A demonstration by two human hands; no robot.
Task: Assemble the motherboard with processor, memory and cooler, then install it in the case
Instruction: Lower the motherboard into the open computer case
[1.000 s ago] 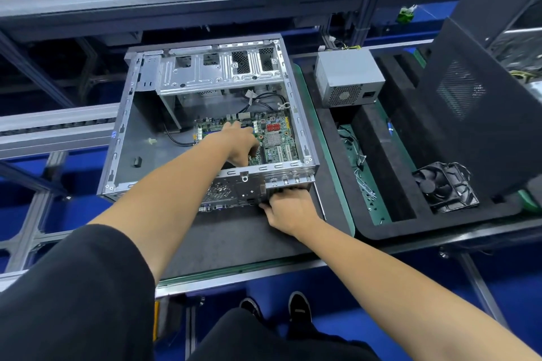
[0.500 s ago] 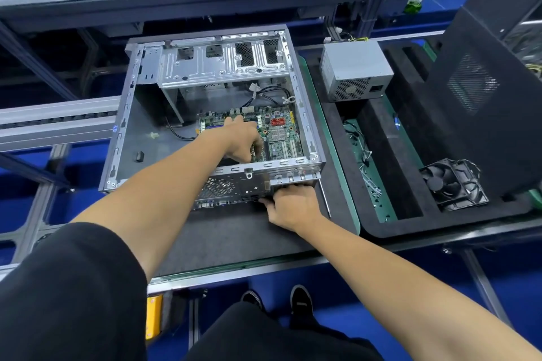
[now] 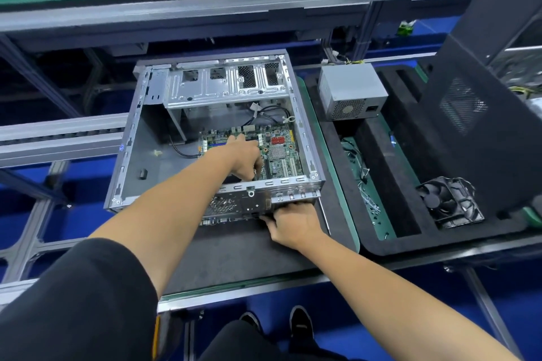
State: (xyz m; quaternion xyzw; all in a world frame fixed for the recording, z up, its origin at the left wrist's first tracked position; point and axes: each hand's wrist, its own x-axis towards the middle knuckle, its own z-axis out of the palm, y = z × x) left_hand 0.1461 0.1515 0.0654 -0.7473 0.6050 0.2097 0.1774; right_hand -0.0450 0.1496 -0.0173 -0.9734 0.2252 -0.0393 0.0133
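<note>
Case [image 3: 129, 155], open, on dark mat [image 3: 234, 252]; motherboard [image 3: 281, 152] inside at its right near corner. Left hand [image 3: 245, 157] reaches over the near wall and rests on the board, fingers curled downward; whether they hold anything cannot be told. Right hand [image 3: 293, 223] grips the case's near right lower edge. Beside it, right: foam tray [image 3: 381, 246] holding grey power supply [image 3: 350, 91], black cooler fan [image 3: 450, 202], loose screws [image 3: 368, 202]. Black side panel [image 3: 481, 114] leans over the tray's far right.

The motherboard [image 3: 280, 152] is lying in the case [image 3: 129, 155], toward its right side. Right of the case, you are seeing a power supply [image 3: 350, 94] standing behind a foam tray [image 3: 378, 243], with a fan [image 3: 448, 202] sitting in the tray's near right corner.
</note>
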